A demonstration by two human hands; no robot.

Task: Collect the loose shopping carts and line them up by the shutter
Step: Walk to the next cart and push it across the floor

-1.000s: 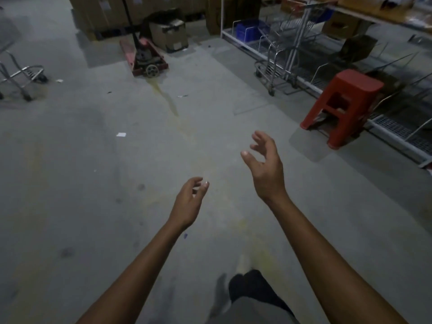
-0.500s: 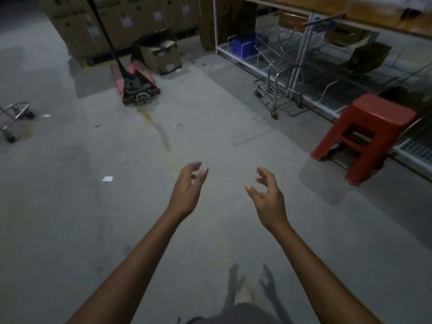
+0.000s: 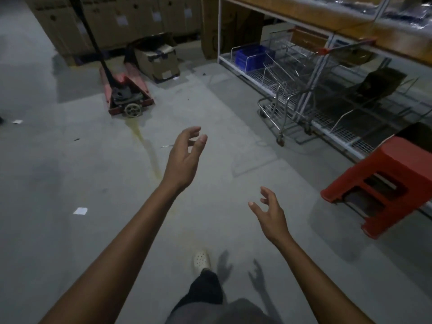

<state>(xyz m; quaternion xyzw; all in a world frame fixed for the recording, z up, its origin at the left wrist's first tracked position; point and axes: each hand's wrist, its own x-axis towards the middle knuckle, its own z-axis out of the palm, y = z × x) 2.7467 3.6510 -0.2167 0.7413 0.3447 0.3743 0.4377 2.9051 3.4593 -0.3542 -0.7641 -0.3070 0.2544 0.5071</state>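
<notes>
Right of the red steel pallet jack (image 3: 127, 94), the left hand (image 3: 184, 160) and right hand (image 3: 271, 216) are held out empty, fingers loosely curled. The silver wire shopping cart (image 3: 292, 73) is parked against the shelving (image 3: 219, 26); its red handle (image 3: 346, 44) should be gripped two-handed, and the red plastic stool (image 3: 383, 183) skirted.

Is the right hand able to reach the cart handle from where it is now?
Probably not yet. The right hand is open and empty, but the cart stands well ahead of it, its handle at the far end. The way between looks free; the stool sits off to the right.
</notes>
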